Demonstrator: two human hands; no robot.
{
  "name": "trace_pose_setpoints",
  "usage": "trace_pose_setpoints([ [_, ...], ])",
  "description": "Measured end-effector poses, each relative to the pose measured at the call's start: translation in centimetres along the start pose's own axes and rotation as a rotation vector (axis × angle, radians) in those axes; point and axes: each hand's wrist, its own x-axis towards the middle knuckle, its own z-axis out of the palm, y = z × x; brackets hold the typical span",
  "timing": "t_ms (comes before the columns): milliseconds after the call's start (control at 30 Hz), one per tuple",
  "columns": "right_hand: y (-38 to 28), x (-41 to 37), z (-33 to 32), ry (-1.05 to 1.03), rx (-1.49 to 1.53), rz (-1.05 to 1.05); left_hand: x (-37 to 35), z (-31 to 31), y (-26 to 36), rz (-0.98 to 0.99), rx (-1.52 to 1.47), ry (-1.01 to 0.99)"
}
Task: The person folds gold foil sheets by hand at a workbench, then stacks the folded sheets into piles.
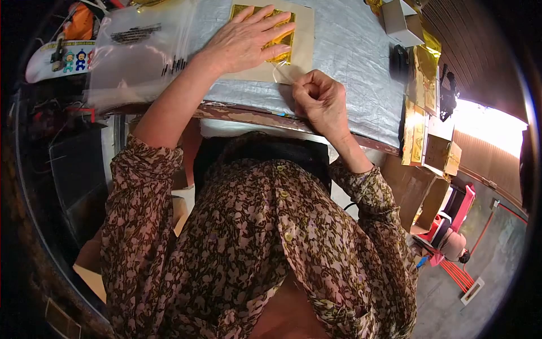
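My left hand (243,45) lies flat with its fingers spread on a shiny gold sheet (288,40), which rests on a beige board (305,34) on the silvery covered table (350,68). Close by on the right, my right hand (320,101) is closed at the table's front edge, thumb and forefinger pinched together. A thin pale strip or thread (278,72) runs from the lower edge of the gold sheet towards the pinched fingers. Its end is hidden at the fingers.
Clear plastic sheets (135,62) lie on the left of the table. A white box (402,24), a dark object (400,59) and gold-covered cartons (416,130) line the right side. Another person (453,244) is far off at the lower right.
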Motion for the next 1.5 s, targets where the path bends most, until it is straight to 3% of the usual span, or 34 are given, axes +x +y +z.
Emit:
trace_pose_setpoints([
  [233, 1.3, -0.1, 1.2, 0.101, -0.252, -0.168, -0.1, -0.3, 0.0, 0.003, 0.000, -0.008],
  [433, 1.0, 0.2, 1.7, 0.113, -0.317, -0.138, 0.0, -0.2, -0.1, 0.008, 0.021, -0.030],
  [1267, 0.2, -1.1, -0.2, 0.022, -0.007, 0.009, 0.4, -1.2, 0.4, -0.015, 0.040, -0.057],
  [1333, 0.4, -0.8, 0.1, -0.005, -0.016, -0.033, 1.4, -3.8, 0.9, -0.097, -0.131, -0.377],
  [1500, 1.1, -0.3, 0.1, -0.043, -0.058, -0.102, 1.6, -4.8, 1.3, -0.120, -0.135, -0.398],
])
